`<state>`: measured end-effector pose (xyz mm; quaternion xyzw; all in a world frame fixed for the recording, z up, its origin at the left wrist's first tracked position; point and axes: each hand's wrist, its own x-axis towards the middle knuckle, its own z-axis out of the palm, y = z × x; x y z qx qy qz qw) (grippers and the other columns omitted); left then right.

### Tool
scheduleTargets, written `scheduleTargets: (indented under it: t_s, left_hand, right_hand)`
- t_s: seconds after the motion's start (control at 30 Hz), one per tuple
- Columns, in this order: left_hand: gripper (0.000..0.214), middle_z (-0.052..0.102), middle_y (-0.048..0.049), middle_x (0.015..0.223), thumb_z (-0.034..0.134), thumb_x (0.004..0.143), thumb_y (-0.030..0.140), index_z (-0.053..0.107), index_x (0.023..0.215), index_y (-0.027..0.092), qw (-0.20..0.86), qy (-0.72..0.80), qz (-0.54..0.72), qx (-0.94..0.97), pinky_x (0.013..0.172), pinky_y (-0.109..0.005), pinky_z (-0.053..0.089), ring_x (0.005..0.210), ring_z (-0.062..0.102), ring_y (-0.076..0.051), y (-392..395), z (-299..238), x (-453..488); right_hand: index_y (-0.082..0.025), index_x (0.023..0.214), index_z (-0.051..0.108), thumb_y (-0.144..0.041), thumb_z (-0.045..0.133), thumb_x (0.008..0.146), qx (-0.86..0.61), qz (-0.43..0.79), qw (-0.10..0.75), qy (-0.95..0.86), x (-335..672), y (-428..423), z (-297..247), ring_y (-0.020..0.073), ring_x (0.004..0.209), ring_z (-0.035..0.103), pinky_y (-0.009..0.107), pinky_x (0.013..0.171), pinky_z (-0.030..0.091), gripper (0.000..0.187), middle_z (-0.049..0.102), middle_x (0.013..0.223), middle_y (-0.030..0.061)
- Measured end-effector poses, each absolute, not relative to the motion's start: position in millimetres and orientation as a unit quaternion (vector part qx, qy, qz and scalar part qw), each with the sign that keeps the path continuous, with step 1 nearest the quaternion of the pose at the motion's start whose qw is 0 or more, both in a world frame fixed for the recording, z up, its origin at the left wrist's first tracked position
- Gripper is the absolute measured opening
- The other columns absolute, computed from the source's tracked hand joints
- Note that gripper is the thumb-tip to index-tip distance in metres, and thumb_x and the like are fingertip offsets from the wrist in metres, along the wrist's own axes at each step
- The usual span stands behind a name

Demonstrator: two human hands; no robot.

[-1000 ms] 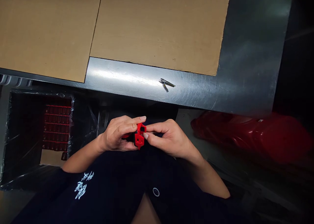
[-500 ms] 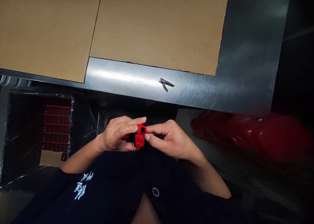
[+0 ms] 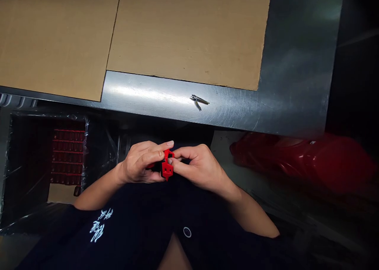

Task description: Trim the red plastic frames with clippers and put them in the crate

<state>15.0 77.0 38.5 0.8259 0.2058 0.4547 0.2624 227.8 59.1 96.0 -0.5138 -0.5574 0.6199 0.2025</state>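
My left hand (image 3: pixel 143 161) is wrapped round a small red plastic part (image 3: pixel 167 170), which has square holes in its near face and a dark portion along its left side. The fingers hide much of the part. From the right, my right hand (image 3: pixel 198 165) pinches the part's upper right edge between thumb and forefinger, the thumb tip at its opening. Whether something small lies between those fingertips I cannot tell. Both hands are in front of my body, below the table's front edge.
Small pliers (image 3: pixel 199 101) lie on the metal table (image 3: pixel 148 92), in front of cardboard sheets (image 3: pixel 186 33). At lower left, a plastic-lined box (image 3: pixel 17 163) holds rows of red parts (image 3: pixel 68 157). Red plastic-looking material (image 3: pixel 299 159) is at the right, under the table.
My right hand has shifted slightly left, and its thumb and forefinger are now closer over the red part's opening. My left hand keeps its grip.
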Motion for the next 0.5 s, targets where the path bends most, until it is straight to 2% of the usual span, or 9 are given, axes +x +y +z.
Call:
scheduleTargets:
  t_s: [0.13,0.37,0.5]
  left_hand:
    - [0.086,0.068,-0.0239,0.134,0.089,0.073,0.045,0.046,0.144,0.020,0.270,0.216,0.453,0.822,0.071,-0.030,0.064,0.094,0.079,-0.020,75.1,36.1,12.8]
    - [0.089,0.069,-0.0241,0.133,0.090,0.072,0.046,0.045,0.145,0.019,0.272,0.215,0.456,0.820,0.074,-0.030,0.064,0.097,0.078,-0.020,73.3,36.9,14.1]
    - [0.089,0.069,-0.0242,0.134,0.088,0.075,0.045,0.044,0.147,0.019,0.270,0.213,0.452,0.823,0.075,-0.030,0.064,0.098,0.078,-0.020,73.1,35.8,12.8]
  right_hand:
    - [-0.016,0.073,0.078,-0.026,0.060,0.088,-0.517,0.619,0.202,-0.556,225.4,58.8,97.9,0.0088,0.055,0.050,0.023,0.053,0.035,0.025,0.066,0.061,-0.0012]
    - [-0.016,0.072,0.076,-0.021,0.060,0.084,-0.496,0.649,0.192,-0.543,230.6,57.4,96.6,0.0073,0.053,0.044,0.022,0.051,0.032,0.021,0.060,0.058,-0.0035]
    - [-0.015,0.071,0.077,-0.025,0.062,0.086,-0.523,0.624,0.205,-0.543,224.0,56.5,95.6,0.0080,0.054,0.048,0.022,0.052,0.033,0.024,0.064,0.059,-0.0019]
